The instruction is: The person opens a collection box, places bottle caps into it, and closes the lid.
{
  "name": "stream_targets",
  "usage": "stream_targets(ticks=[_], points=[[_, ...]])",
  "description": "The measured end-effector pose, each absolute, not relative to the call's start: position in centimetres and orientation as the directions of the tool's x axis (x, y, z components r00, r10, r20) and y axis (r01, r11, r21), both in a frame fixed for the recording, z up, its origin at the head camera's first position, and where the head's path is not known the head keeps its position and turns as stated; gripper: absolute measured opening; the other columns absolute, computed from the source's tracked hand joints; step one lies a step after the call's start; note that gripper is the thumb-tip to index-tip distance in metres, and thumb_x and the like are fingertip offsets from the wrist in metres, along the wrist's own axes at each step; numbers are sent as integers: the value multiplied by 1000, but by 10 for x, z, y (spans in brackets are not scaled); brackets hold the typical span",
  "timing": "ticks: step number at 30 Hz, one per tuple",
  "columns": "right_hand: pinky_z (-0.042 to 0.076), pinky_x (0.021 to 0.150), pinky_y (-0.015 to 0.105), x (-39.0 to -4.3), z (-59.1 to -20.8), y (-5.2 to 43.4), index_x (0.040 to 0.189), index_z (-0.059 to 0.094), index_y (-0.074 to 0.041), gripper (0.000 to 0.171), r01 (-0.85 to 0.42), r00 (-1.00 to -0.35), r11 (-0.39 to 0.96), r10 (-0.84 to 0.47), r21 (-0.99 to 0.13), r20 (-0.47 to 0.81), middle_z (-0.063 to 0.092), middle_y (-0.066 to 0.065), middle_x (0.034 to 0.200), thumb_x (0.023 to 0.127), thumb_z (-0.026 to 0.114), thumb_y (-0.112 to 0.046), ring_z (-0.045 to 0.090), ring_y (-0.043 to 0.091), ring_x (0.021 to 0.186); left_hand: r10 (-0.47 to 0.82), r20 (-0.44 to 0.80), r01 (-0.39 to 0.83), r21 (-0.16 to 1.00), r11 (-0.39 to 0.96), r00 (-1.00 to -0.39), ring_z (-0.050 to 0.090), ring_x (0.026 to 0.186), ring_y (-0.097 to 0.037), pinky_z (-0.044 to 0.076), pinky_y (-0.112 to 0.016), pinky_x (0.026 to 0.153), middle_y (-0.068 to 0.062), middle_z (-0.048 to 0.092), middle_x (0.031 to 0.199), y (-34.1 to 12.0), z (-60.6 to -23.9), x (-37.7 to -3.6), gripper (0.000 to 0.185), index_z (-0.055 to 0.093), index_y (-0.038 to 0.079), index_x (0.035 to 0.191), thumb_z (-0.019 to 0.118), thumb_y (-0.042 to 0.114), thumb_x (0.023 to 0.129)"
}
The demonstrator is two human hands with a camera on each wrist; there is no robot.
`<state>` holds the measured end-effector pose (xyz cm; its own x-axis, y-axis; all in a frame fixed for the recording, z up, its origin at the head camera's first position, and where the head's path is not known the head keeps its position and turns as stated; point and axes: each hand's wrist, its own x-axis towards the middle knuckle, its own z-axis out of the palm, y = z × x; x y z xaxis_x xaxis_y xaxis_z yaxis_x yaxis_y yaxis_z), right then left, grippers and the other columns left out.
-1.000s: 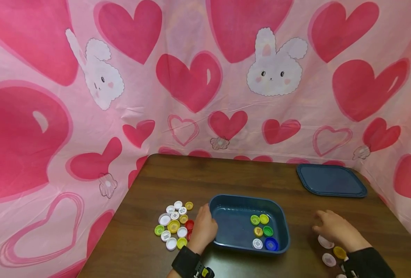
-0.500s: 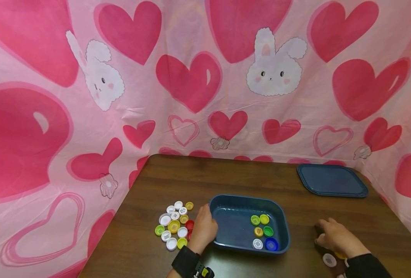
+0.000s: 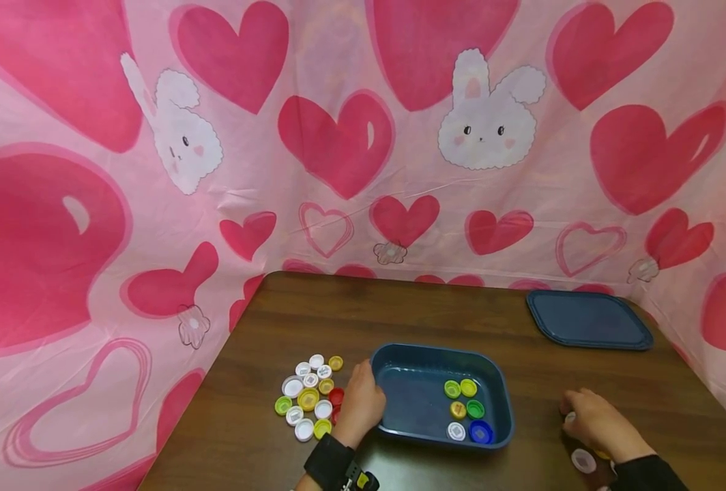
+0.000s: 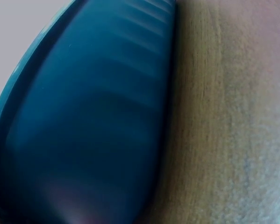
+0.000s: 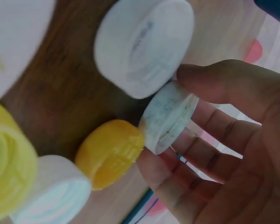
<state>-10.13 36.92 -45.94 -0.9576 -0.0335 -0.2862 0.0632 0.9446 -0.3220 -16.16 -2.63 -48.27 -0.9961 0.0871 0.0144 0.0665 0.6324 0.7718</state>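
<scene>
At table centre: smooth blue plastic tub [image 3: 439,404], round-cornered, six caps inside.
Lid [image 3: 589,319]: flat, 2 o'clock of tub.
Left hand [image 3: 359,402]: fingers curled against tub's 9 o'clock wall; wrist view shows only that wall.
Right hand [image 3: 593,419]: 3 o'clock; wrist view alone shows fingers pinching a ridged white cap [image 5: 169,116].

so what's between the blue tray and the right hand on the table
In the head view, only bare brown table lies between the blue tray and the right hand, which pinches a white cap.
</scene>
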Motion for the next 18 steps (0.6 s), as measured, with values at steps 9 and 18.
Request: stream_targets(ticks=[9, 18], points=[[48, 69, 40, -111, -439, 354, 89, 63, -9, 12, -34, -980, 958, -87, -283, -177, 56, 4, 87, 80, 70, -10, 53, 19, 79, 83, 0, 53, 770, 636, -997, 57, 113, -40, 48, -58, 102, -25, 56, 125, -25, -484, -161, 47, 49, -11, 134, 62, -6, 89], [46, 65, 36, -128, -421, 319, 81, 61, -11, 13, -170, -985, 955, -170, -245, 23, 53, 0, 80, 74, 72, -8, 50, 16, 73, 88, 4, 58, 778, 626, -996, 57, 114, -39, 48, -58, 101, -24, 56, 125, -25, -484, -161, 46, 50, -9, 134, 62, -7, 89]])
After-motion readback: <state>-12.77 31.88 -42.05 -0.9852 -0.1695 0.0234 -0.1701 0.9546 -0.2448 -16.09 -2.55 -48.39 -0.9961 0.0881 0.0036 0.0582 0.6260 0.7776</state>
